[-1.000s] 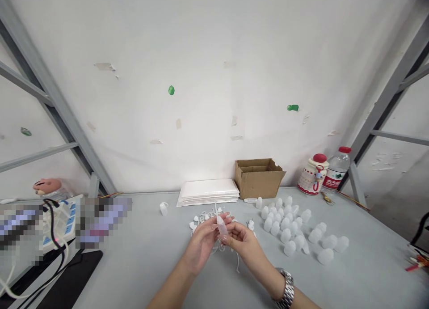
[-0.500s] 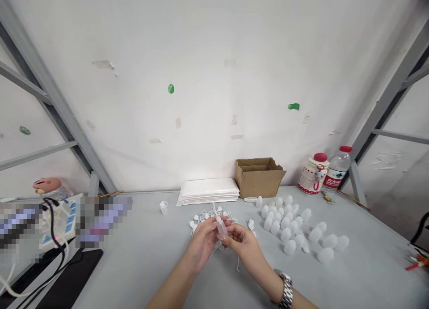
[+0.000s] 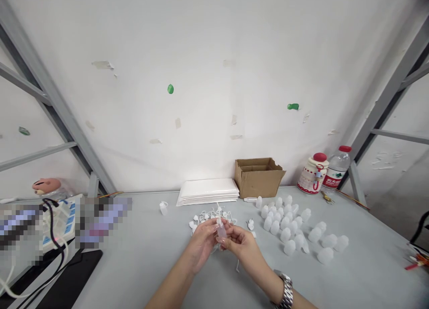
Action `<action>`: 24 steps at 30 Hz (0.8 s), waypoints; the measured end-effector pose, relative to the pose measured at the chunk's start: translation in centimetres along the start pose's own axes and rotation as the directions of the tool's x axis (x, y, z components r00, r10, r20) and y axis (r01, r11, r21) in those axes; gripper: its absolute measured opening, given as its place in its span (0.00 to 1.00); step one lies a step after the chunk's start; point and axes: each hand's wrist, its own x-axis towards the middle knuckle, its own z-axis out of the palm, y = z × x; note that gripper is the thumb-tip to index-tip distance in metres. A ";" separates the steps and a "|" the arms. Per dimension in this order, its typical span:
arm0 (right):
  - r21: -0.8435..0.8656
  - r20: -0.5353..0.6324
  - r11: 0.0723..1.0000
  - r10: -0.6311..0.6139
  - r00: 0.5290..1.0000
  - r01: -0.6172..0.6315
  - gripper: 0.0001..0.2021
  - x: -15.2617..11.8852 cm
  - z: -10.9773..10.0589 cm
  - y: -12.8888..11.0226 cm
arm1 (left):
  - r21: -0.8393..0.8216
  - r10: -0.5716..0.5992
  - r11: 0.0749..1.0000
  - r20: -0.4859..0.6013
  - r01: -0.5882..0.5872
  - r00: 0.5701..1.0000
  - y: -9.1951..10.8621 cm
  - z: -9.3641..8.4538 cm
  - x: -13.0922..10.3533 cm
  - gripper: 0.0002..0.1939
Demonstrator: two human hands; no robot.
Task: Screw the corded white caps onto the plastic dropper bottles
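Translucent white plastic, frosted: small vial (image 3: 221,232) sits approx. mid-view, low over the grey table (image 3: 140,264), tilted slightly, pinched between both hands. From my end, via head cam: L hand (image 3: 203,243) is narrowed, thumb + fingers round the vial's upper part; R hand (image 3: 243,242) likewise narrow, thumb + fingertips on its lower end. White pc. at the vial's top; can't tell if it's fully seated. Silver watch (image 3: 286,291) on R wrist.

Just behind the hands, pile of white caps w/ cords (image 3: 212,214), partly hidden by fingers. Off to R, grp. of similar frosted vials (image 3: 285,234), most upright. Well apart to L, one vial w/ a looped cord (image 3: 164,209) stands alone.

Labels: clear bottle (image 3: 342,161), red cap, has red label (image 3: 333,182) w/ white Chinese chars.; I make out 农夫, rest curves off or is too small. Cream/red jar (image 3: 310,178) just beside it has red dots + a red hook-like shape. Power strip (image 3: 69,226), far L, carries blue labels; print too blurred for me to read. Brown cardboard box (image 3: 259,184) plain on the side I see, next to stack of white envelopes (image 3: 208,192). Wall behind: green stickers (image 3: 170,89), tape scraps (image 3: 103,65). Pixelated patches at L: can't ID contents.
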 end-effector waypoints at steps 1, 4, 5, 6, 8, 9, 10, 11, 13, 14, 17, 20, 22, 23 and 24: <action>0.012 0.017 1.000 0.005 1.000 -0.006 0.13 0.0 0.0 -0.1 | 0.024 0.001 1.000 0.004 -0.001 1.000 0.0 0.1 0.0 0.11; 0.049 0.055 0.999 0.020 0.998 -0.023 0.13 0.0 -0.3 -0.2 | 0.178 0.038 0.984 -0.054 -0.028 0.998 0.0 0.3 0.0 0.14; 0.066 0.063 0.997 0.024 0.998 -0.028 0.12 0.0 -0.3 -0.1 | 0.240 0.060 0.970 -0.083 -0.039 0.995 0.0 0.3 -0.1 0.15; 0.083 0.068 0.996 0.031 0.997 -0.036 0.12 0.1 -0.4 -0.1 | 0.292 0.081 0.955 -0.102 -0.048 0.991 -0.1 0.3 -0.1 0.16; 0.115 0.076 0.992 0.050 0.996 -0.058 0.13 0.1 -0.6 0.0 | 0.348 0.104 0.936 -0.103 -0.062 0.989 0.0 0.2 -0.3 0.17; 0.129 0.078 0.989 0.058 0.995 -0.068 0.13 0.1 -0.6 0.0 | 0.351 0.106 0.934 -0.088 -0.068 0.990 0.0 0.1 -0.4 0.18; 0.142 0.080 0.987 0.065 0.995 -0.076 0.14 0.1 -0.6 0.0 | 0.341 0.105 0.937 -0.072 -0.074 0.992 0.1 0.1 -0.5 0.19; 0.150 0.083 0.985 0.068 0.994 -0.080 0.14 0.1 -0.6 0.0 | 0.322 0.104 0.943 -0.065 -0.078 0.992 0.1 0.2 -0.5 0.20; 0.150 0.087 0.986 0.065 0.994 -0.077 0.14 0.1 -0.6 0.0 | 0.279 0.101 0.957 -0.073 -0.077 0.992 0.2 0.3 -0.6 0.19; 0.142 0.091 0.987 0.061 0.994 -0.074 0.13 0.1 -0.5 0.0 | 0.268 0.097 0.961 -0.083 -0.072 0.992 0.2 0.3 -0.5 0.19; 0.115 0.073 0.992 0.048 0.996 -0.056 0.13 0.3 -0.6 0.0 | 0.318 0.134 0.945 -0.145 -0.082 0.980 0.6 -0.1 -0.1 0.19; 0.112 -0.012 0.993 0.023 1.000 -0.022 0.15 0.5 -1.1 -0.3 | 0.549 0.260 0.834 -0.300 -0.057 0.918 1.3 -1.8 0.4 0.20; 0.112 -0.093 0.994 0.010 0.996 0.000 0.15 0.7 -1.5 -0.7 | 0.813 0.449 0.582 -0.353 0.032 0.821 2.0 -3.3 0.5 0.17; 0.110 -0.130 0.994 0.004 0.992 0.010 0.16 0.8 -1.7 -0.9 | 0.905 0.523 0.415 -0.320 0.092 0.790 2.3 -3.9 0.5 0.14; 0.110 -0.160 0.994 0.001 0.987 0.017 0.16 0.8 -1.9 -1.1 | 0.948 0.552 0.283 -0.287 0.148 0.783 2.5 -4.4 0.4 0.11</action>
